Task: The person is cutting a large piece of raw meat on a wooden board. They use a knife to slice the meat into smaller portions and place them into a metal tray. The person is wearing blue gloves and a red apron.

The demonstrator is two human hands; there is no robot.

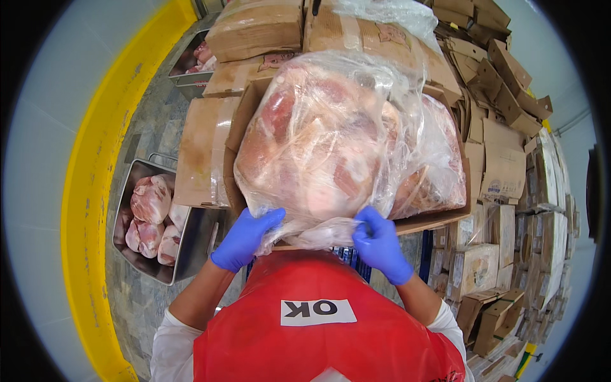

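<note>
Large pieces of raw meat [318, 140] lie inside a clear plastic bag [312, 232] in an open cardboard box [468, 191] in front of me. My left hand [245, 239], in a blue glove, grips the bag's gathered near edge at its left end. The same edge is pinched by my gloved right hand [382, 245] at its right end, so the plastic stretches in a bunched strip between both hands. More meat [433, 159] shows at the box's right side, partly under loose film. The bottom of the box is hidden.
A metal tub [172, 277] with several meat pieces stands at left, and another metal tub [191, 79] is farther back. Closed cartons [254, 32] sit beyond the box. Flattened cardboard [503, 83] and stacked cartons [474, 267] line the right. A yellow curb [83, 191] runs along the left wall.
</note>
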